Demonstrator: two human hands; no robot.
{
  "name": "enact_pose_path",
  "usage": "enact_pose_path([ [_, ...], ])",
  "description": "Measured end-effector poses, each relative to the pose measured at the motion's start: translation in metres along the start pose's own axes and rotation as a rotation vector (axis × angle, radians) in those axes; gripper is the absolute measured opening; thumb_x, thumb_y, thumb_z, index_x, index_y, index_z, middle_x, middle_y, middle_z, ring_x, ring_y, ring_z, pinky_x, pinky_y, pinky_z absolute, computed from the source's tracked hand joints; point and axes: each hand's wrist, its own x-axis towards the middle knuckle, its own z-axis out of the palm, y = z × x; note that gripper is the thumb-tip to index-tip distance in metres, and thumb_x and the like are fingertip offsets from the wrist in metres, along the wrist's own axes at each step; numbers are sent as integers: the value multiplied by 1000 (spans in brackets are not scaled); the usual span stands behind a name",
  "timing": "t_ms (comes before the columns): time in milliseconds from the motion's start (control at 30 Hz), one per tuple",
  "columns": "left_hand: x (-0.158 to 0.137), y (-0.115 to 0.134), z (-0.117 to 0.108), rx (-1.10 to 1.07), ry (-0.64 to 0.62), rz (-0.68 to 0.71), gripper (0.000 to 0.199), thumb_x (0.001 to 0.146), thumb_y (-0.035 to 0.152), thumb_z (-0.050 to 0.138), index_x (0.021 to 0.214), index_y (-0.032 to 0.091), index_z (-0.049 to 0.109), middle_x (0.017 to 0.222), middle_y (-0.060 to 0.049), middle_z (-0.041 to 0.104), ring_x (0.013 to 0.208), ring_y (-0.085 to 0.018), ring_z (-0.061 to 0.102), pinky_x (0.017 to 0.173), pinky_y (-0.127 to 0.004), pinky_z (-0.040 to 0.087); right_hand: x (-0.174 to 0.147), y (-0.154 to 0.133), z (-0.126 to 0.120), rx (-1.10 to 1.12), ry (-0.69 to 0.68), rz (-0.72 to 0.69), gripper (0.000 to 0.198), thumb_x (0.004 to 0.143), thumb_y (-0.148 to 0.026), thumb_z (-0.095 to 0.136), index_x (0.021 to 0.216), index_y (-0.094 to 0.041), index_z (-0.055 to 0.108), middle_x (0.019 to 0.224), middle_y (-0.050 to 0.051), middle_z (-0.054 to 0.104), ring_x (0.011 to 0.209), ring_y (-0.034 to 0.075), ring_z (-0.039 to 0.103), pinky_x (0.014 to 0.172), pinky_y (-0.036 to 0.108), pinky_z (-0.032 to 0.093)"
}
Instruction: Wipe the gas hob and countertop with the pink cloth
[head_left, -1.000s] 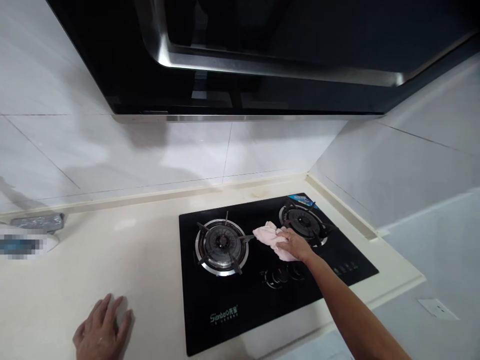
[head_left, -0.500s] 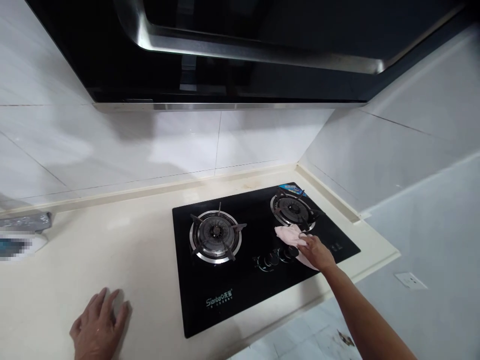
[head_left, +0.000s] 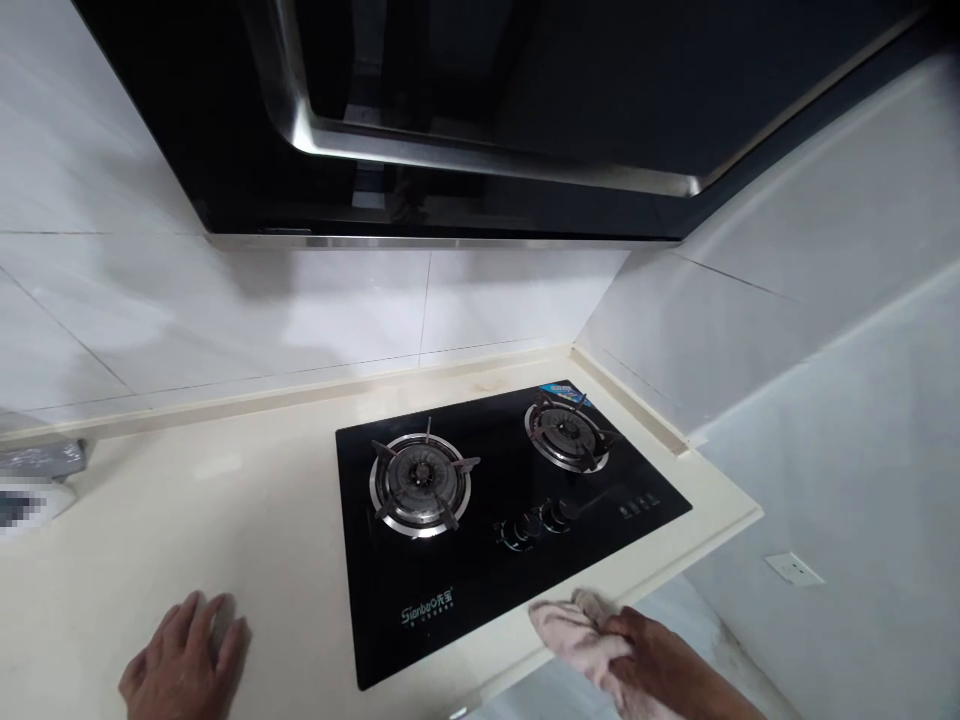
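My right hand (head_left: 637,650) grips a pale pink cloth (head_left: 566,630) at the front edge of the counter. Part of the cloth lies on the counter just in front of the gas stove (head_left: 480,575), and the rest hangs below the hand. My left hand (head_left: 184,660) rests on the cream countertop (head_left: 255,540) to the left of the stove, fingers spread and holding nothing. The black glass stove has a left burner (head_left: 421,478), a right burner (head_left: 568,432) and two control knobs (head_left: 544,520) between them and the front edge.
A dark range hood (head_left: 465,200) overhangs the stove. Tiled wall (head_left: 352,310) runs behind the counter, and a side wall with a white socket (head_left: 793,570) stands at right. At the far left lie a grey packet (head_left: 45,458) and a white object, partly blurred out.
My right hand has drawn the cloth off the stove, from beside the right burner and knobs, to the counter's front edge. My left hand stays on the counter. The view has shifted slightly.
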Motion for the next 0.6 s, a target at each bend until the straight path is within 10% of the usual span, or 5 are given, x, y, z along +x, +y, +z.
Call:
enact_pose_path([
  [267, -2, 8, -9, 24, -4, -15, 59, 98, 51, 23, 132, 22, 61, 153, -13, 48, 145, -31, 37, 115, -53, 29, 56, -53, -117, 541, 481, -133, 57, 87, -62, 57, 133, -28, 54, 123, 7, 69, 110, 26, 65, 89, 35, 56],
  [367, -3, 9, -10, 29, 2, -23, 55, 98, 49, 26, 132, 22, 61, 153, -13, 48, 144, -30, 39, 115, -52, 29, 123, -89, -112, 349, 616, -173, 60, 96, -52, 44, 148, -21, 40, 136, 13, 59, 120, 25, 60, 97, 37, 52],
  [600, -5, 9, -11, 21, 39, -9, 47, 97, 45, 35, 130, 23, 62, 152, -13, 50, 142, -29, 41, 114, -51, 31, 200, -123, -44, -210, 238, 9, 46, 93, -36, 57, 138, -24, 58, 130, 14, 59, 109, 25, 65, 95, 38, 48],
])
